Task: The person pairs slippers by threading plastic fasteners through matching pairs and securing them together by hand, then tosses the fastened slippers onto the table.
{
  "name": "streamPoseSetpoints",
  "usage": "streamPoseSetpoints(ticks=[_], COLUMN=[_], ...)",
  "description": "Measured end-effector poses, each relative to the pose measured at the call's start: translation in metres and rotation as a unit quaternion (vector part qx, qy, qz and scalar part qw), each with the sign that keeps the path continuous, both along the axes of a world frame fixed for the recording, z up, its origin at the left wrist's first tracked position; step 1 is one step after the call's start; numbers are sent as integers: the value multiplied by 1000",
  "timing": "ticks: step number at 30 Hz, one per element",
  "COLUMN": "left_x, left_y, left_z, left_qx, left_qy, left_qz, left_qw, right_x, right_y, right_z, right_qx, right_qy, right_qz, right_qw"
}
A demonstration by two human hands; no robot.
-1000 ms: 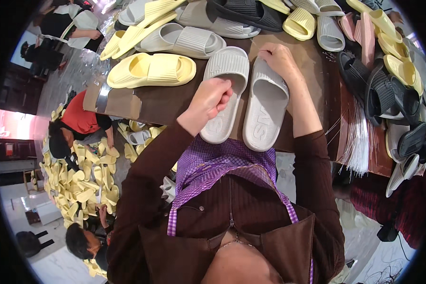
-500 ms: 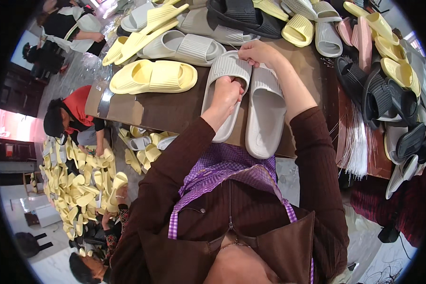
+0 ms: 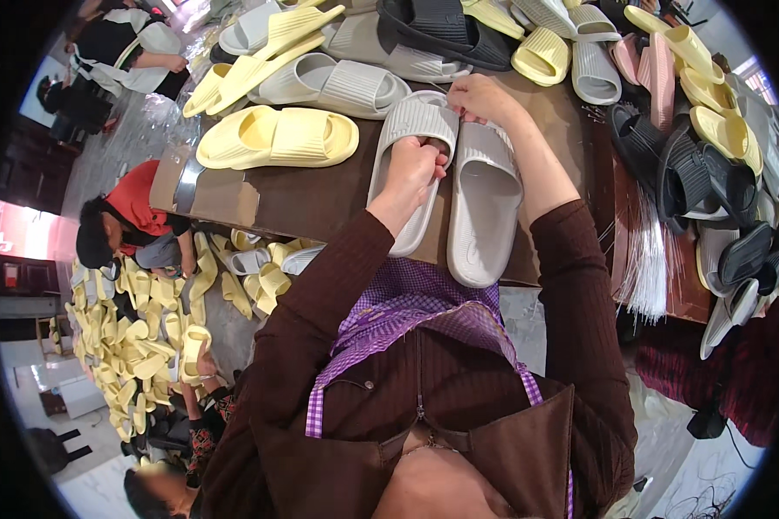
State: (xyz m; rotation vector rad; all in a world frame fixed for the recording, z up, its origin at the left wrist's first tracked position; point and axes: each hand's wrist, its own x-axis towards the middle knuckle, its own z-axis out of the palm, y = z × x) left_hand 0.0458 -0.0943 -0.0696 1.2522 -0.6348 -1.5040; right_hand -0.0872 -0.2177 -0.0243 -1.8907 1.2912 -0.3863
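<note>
Left hand: A bare hand [image 3: 414, 173] is resting in the foot opening of a light-grey slide slipper with a ribbed strap [image 3: 414, 232], its fingers curling in a loose fist just behind the strap; whether they are gripping the slipper, one cannot tell.
Right hand: The other bare hand [image 3: 483, 99] is poising bunched fingertips between the toe ends of the grey pair; whether they are pinching anything is hidden from view.
Grey pair: The slipper at the left hand is lying sole down, toe away from the wearer, just beside its matching light-grey slide slipper [image 3: 485, 221], whose heel is jutting over the near edge of a brown tabletop [image 3: 307, 199].
Yellow slide: A pale-yellow ribbed slipper [image 3: 277, 138] is lying crosswise to the left of the pair.
Far side: Black ribbed slippers [image 3: 446, 33] are lying among grey and yellow ones.
White strands: A bundle of thin white strands [image 3: 647, 268] is hanging over the table's right side, near piled black slippers [image 3: 688, 177].
Floor: A co-worker in a red top [image 3: 138, 203] is bending beside a heap of pale-yellow slippers [image 3: 147, 346].
</note>
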Motion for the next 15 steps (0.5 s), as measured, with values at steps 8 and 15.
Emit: streamPoseSetpoints(ticks=[8,15], left_x=[1,23], left_y=[2,32], left_z=[3,43], left_qx=[-10,-112], left_qy=[27,-26], left_qz=[-6,-138], left_qw=[1000,984], right_x=[-4,-24], right_y=[-5,-3], right_z=[-11,-8], right_qx=[-15,-120], right_qy=[-28,-238], right_qz=[67,-86], right_qw=[997,960])
